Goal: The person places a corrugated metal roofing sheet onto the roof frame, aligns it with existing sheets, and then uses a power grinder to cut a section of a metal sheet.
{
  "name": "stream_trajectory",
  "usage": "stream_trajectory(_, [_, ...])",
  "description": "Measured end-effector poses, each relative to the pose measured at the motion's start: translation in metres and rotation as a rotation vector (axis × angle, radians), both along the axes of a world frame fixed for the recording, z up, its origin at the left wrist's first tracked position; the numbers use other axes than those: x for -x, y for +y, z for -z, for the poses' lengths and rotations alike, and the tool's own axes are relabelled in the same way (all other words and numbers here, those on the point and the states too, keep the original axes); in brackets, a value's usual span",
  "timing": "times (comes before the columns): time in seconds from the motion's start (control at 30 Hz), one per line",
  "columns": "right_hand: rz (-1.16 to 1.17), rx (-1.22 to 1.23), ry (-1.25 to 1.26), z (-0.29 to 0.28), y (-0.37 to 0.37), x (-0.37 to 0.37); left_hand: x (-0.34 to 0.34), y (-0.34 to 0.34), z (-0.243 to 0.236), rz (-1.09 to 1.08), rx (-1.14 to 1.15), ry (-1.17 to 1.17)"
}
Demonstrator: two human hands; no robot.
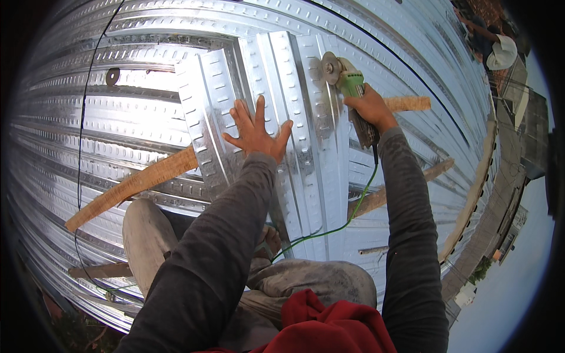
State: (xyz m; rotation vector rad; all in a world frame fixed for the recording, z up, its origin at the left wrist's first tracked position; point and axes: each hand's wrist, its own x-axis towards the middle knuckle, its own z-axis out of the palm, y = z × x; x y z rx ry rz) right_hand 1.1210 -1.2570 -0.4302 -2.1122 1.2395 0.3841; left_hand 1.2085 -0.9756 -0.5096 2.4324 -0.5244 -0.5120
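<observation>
Fingers spread, my left hand [259,130] lies flat on a ribbed galvanized metal sheet [276,70]. My right hand [372,108] is wrapped round the green body of an angle grinder [352,86]. The grinder's round cutting disc [331,67] is at the right part of the sheet, near its upper end; whether it touches the metal I cannot tell. From the tool's rear a green power cord [368,187] curves down toward my knees. Wooden planks [138,179] pass beneath the sheet and stick out at both sides.
Ribbed metal decking [153,106] spreads all around me. A loose dark disc [112,76] lies at the upper left, and a black cable [86,100] runs down that side. Another wooden plank [376,200] is under the cord. At the far upper right a person [500,50] sits near the deck's edge.
</observation>
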Motion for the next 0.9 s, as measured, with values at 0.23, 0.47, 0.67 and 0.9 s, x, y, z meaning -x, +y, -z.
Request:
stream_trajectory(0.23, [-0.013,-0.037,-0.071,0.004,0.001,0.009,-0.005,-0.003,-0.005,0.025,-0.077,0.043])
stream_trajectory(0.47, [-0.029,-0.018,-0.07,-0.018,0.018,-0.005,-0.004,0.001,0.0,0.035,-0.066,0.05])
stream_trajectory(0.67, [-0.003,-0.033,-0.037,-0.011,0.014,0.003,-0.003,-0.003,0.0,0.035,-0.05,0.025])
stream_trajectory(0.9, [-0.006,-0.062,-0.073,-0.007,0.01,0.012,-0.003,-0.002,0.002,0.026,-0.025,0.049])
